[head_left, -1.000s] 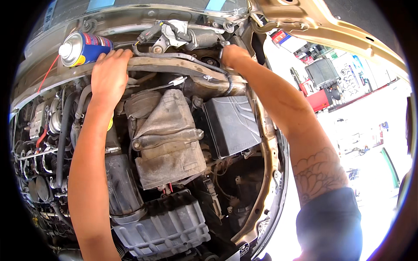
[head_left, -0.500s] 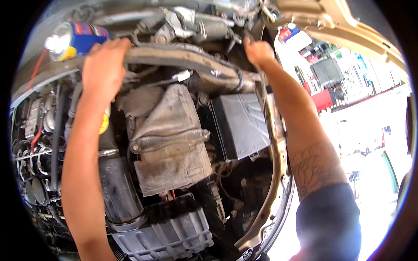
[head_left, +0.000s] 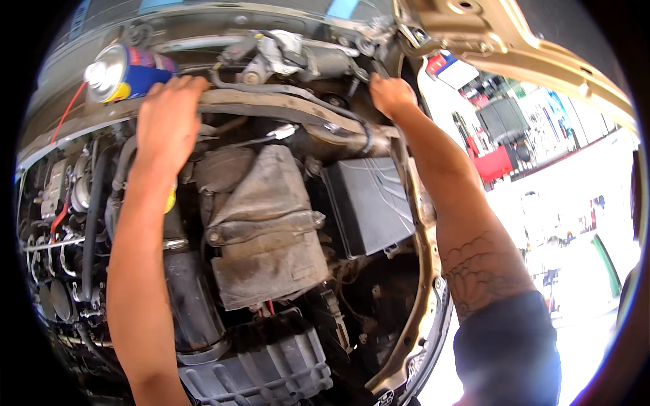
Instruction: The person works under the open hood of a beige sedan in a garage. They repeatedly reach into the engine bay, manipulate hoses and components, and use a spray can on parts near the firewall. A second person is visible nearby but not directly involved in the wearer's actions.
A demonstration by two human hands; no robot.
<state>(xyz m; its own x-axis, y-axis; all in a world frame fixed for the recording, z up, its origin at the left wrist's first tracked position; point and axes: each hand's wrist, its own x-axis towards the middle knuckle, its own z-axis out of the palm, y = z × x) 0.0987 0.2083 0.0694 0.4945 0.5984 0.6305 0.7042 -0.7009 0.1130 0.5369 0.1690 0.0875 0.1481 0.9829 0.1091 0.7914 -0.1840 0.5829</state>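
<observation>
I look down into an open car engine bay. My left hand (head_left: 168, 122) lies over a dusty metal crossbar (head_left: 284, 105) at the back of the bay, fingers curled on it. A blue and yellow spray can (head_left: 128, 71) with a red straw lies just beyond that hand, apart from it. My right hand (head_left: 391, 95) reaches to the bar's right end near the fender corner; its fingers are bent down behind the edge, so what they touch is hidden.
A dusty grey cover (head_left: 267, 223) sits mid-bay, with a black box-shaped battery (head_left: 369, 203) to its right. Hoses and wiring (head_left: 61, 223) crowd the left. A black ribbed housing (head_left: 264, 358) lies at the front. The raised gold hood (head_left: 514, 47) hangs upper right.
Both hands have slid along the crossbar as my view shifted; the right hand moved off the bar toward the fender corner. The spray can stays where it was.
</observation>
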